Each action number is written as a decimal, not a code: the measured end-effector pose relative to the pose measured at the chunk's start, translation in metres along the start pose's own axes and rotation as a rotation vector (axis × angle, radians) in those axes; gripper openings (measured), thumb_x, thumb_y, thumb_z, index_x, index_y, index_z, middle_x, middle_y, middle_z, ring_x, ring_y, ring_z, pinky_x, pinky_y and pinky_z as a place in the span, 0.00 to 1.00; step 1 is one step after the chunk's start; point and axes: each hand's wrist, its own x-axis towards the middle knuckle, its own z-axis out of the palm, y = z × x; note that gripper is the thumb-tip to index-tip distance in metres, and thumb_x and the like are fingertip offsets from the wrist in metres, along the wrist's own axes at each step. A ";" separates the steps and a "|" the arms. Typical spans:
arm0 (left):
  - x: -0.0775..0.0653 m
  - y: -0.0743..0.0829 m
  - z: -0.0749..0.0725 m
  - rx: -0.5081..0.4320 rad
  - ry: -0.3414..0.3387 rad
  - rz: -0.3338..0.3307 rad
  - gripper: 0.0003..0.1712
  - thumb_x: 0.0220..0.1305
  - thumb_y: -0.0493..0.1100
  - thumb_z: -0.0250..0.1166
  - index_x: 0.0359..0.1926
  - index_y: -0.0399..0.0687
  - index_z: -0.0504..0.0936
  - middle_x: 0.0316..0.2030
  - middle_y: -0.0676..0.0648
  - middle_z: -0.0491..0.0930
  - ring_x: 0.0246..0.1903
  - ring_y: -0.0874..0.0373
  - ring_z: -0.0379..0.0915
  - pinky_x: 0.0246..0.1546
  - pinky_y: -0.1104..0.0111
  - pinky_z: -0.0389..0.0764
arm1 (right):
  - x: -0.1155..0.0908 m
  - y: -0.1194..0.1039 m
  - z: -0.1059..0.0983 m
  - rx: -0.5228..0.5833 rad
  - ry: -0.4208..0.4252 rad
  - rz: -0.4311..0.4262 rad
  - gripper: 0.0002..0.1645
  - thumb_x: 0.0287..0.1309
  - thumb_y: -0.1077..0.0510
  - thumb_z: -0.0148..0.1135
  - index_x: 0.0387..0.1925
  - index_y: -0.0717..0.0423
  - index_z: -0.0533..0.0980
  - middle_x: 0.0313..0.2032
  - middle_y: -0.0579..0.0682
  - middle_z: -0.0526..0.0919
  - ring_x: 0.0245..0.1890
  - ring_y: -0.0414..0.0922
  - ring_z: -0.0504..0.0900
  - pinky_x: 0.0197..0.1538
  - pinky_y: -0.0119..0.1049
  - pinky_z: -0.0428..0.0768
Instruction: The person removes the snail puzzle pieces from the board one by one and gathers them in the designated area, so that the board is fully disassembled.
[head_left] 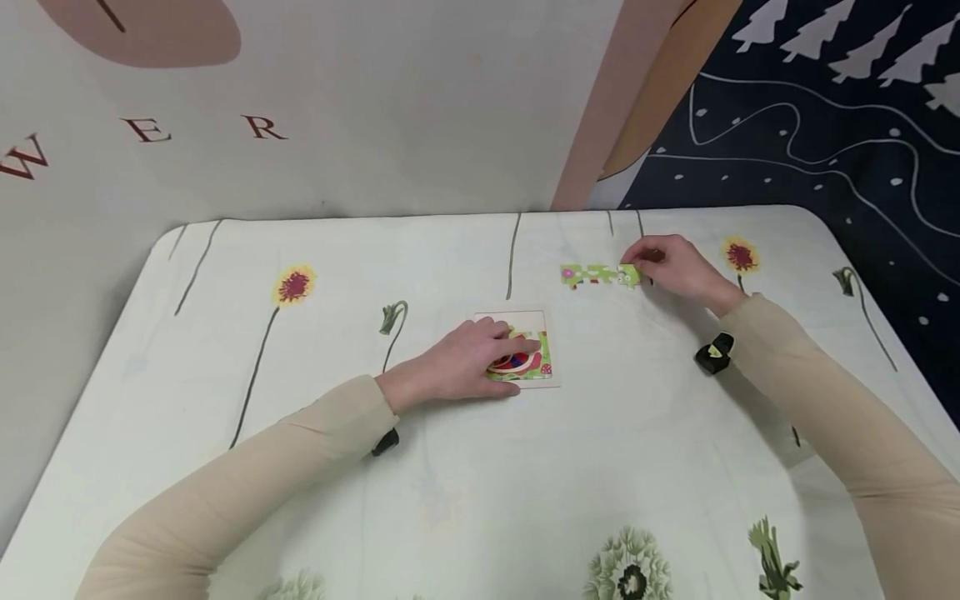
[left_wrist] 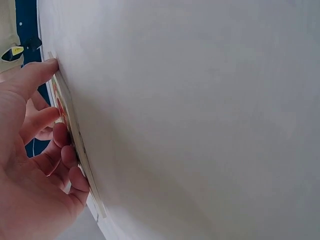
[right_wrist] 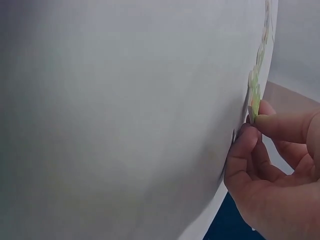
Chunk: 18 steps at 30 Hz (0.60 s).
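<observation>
A small square puzzle board (head_left: pixel 528 320) lies mid-table in the head view, its pale upper strip bare and colourful pieces (head_left: pixel 545 358) filling its lower part. My left hand (head_left: pixel 465 358) holds the board from the left, thumb along the near edge, index finger across the pieces, other fingers curled; it hides much of the picture. In the left wrist view the thumb and fingertips sit along the board's edge (left_wrist: pixel 80 135). Farther right, my right hand (head_left: pixel 675 265) pinches a green puzzle piece (right_wrist: pixel 255 100) between thumb and fingers, at the right end of a row of green pieces (head_left: pixel 596 273).
A white cloth (head_left: pixel 420 500) printed with flowers covers the table. Its far edge meets a pale wall (head_left: pixel 390 108) with printed letters. A dark blue hanging with white trees (head_left: pixel 787 125) stands at the back right. Both wrists carry small black devices (head_left: pixel 715 352).
</observation>
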 end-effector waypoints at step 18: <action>0.000 0.000 -0.001 0.006 0.005 -0.001 0.34 0.58 0.54 0.69 0.65 0.55 0.73 0.41 0.49 0.73 0.40 0.55 0.66 0.41 0.62 0.66 | 0.004 -0.005 0.002 -0.021 0.012 0.145 0.11 0.66 0.67 0.51 0.45 0.68 0.77 0.45 0.64 0.77 0.46 0.56 0.71 0.51 0.49 0.67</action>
